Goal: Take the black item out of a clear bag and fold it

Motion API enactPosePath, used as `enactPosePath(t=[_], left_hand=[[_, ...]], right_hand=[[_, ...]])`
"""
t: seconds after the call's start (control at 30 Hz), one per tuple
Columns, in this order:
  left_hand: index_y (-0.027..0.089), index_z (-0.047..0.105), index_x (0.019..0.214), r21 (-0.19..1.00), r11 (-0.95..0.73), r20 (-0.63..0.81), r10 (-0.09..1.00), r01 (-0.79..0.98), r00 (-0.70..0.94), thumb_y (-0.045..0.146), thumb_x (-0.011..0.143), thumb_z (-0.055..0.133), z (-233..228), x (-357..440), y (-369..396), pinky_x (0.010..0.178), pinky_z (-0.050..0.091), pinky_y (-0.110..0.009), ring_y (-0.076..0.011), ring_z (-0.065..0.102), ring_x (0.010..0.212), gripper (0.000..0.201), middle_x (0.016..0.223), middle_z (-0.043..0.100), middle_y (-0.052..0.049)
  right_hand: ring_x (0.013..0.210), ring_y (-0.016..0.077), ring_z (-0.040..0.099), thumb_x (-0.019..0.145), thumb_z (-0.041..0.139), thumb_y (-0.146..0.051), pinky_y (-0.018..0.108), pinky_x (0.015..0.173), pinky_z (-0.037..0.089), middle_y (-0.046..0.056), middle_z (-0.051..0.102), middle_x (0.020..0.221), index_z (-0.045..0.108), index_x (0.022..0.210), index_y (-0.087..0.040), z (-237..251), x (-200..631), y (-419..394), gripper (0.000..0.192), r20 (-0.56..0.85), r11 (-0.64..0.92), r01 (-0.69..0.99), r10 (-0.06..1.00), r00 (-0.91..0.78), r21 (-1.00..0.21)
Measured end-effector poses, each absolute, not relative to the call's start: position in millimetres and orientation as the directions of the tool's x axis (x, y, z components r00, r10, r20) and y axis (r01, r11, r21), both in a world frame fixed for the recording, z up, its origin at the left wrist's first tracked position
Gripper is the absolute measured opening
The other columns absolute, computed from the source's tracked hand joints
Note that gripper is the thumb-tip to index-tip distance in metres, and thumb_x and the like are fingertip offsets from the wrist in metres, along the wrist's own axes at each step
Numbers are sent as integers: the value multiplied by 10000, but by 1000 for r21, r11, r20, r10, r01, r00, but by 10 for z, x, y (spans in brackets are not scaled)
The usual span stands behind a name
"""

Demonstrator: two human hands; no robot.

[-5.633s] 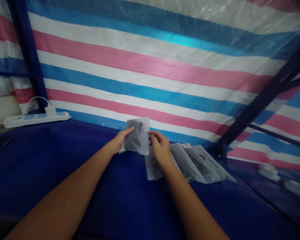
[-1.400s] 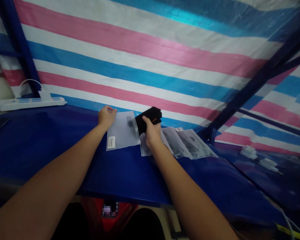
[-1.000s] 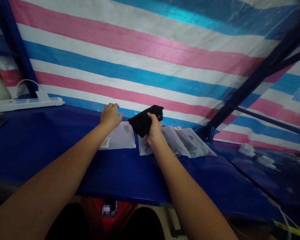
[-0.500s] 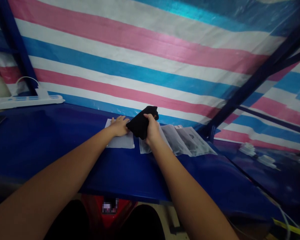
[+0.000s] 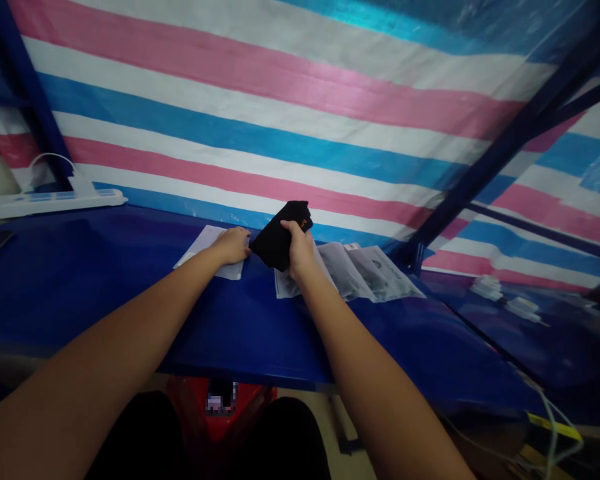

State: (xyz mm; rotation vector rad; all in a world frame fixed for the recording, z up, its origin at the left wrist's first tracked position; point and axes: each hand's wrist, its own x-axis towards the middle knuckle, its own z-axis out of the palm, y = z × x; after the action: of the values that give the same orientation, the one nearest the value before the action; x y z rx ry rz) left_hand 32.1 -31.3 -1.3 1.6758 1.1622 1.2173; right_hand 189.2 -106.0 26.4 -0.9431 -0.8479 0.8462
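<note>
My right hand [image 5: 301, 250] grips a folded black cloth item [image 5: 275, 240] with a small orange mark, thumb on top, held above the table. To its left, my left hand [image 5: 234, 245] is closed at the right edge of a whitish plastic zip bag [image 5: 200, 241], which lies askew on the blue table. Its fingertips come close to the lower left corner of the black cloth, and part of the bag is hidden under the hand and wrist. Right of these, several translucent bags with dark contents [image 5: 347, 273] overlap in a row, partly behind my right hand.
A white power strip [image 5: 55, 202] with a plug lies at the table's back left. Striped plastic sheeting [image 5: 260, 133] hangs behind, beside a slanted blue metal post [image 5: 460, 207]. Small white objects [image 5: 523, 308] sit far right. A red stool [image 5: 220, 427] shows below the table edge.
My left hand has gone from lying spread on the zip bag to closed at its edge. The bag has shifted left and turned. My right hand still holds the black cloth, tilted slightly more upright.
</note>
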Motion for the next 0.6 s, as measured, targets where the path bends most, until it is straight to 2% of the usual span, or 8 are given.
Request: enactPosePath(t=[0.03,0.1,0.13,0.2,0.37,0.6], left_hand=[[244,729,755,811,-382,299,922,443,246,215,667,706,15,284,-303,841,481,-368,-307,644,985,95,938,729,-104],[243,744,909,485,-475,273,880,735,389,237,759,618,73,213,-282,863,472,-394,-312,636,1029,196,1045,722,-112],[240,742,965,353,-475,262,877,806,403,231,785,583,98,181,-270,858,472,-407,-321,633,1044,240,1085,714,-121],[237,737,1018,203,-435,251,889,877,383,207,800,552,129,130,-242,830,480,-420,-335,628,1062,288,1140,698,-131],[231,732,1014,139,-337,282,915,931,289,188,760,605,120,67,-207,817,493,-421,-338,616,1068,287,1139,684,-131],[179,707,978,202,-159,280,955,966,99,219,738,634,98,33,-237,798,500,-431,-350,596,1052,254,1213,607,-166]], right_hand=[[899,230,662,669,703,-402,361,792,564,52,667,970,564,1068,-204,263,1891,-1059,466,232,346,-222,879,417,-912],[916,228,662,666,713,-394,360,808,558,45,671,978,564,1072,-205,256,1892,-1052,472,246,362,-206,866,435,-909],[920,226,661,666,715,-390,359,813,555,42,672,982,564,1073,-206,251,1893,-1046,472,257,369,-193,861,439,-909],[923,223,659,668,714,-382,360,818,551,42,672,990,562,1075,-206,241,1894,-1033,468,278,377,-161,857,434,-912],[955,233,650,683,691,-377,369,841,542,69,663,1043,552,1077,-196,248,1875,-1030,455,295,362,-85,856,425,-928],[999,246,645,681,700,-379,382,878,533,95,649,1103,521,1105,-190,263,1863,-1044,497,301,347,-28,849,435,-937]])
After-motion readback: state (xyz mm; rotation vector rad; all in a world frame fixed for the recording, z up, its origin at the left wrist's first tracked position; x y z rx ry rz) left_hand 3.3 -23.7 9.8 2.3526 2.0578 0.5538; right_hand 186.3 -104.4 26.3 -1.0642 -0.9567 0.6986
